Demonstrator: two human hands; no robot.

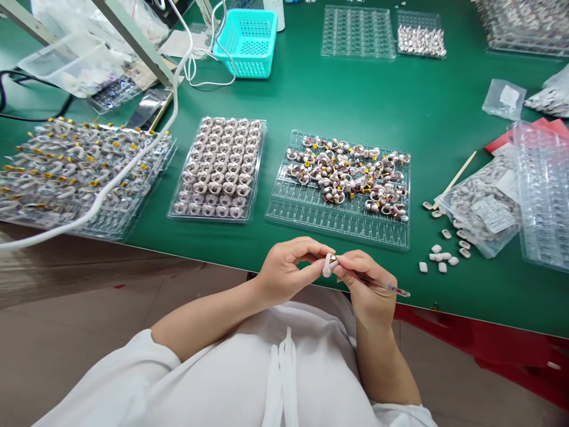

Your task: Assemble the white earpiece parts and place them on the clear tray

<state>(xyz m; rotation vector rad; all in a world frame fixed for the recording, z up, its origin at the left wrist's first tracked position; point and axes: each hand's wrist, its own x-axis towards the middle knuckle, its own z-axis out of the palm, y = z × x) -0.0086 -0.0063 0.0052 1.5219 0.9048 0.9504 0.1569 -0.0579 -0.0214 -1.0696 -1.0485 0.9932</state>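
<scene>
Just past the table's front edge, my left hand [287, 270] pinches a small white curved plastic part [327, 267] between thumb and fingers. A bit of dark and yellow shows on the part's right side. My right hand [368, 284] is closed, its thumb and fingertips meeting at that side of the part. A thin stick-like tool [402, 292] with a red and pale end passes through the right hand and sticks out to the right; its other end is hidden. Beyond both hands lies a clear tray [293, 210] with a heap of similar white parts with yellow and reddish bits.
To its left stands a tray of white shells in rows [213, 166], then stacked trays of parts [75, 172]. White caps [440, 256] lie loose at right beside a filled plastic bag [484, 204]. A turquoise basket [246, 44] sits behind. A white cable [133, 163] crosses the left side.
</scene>
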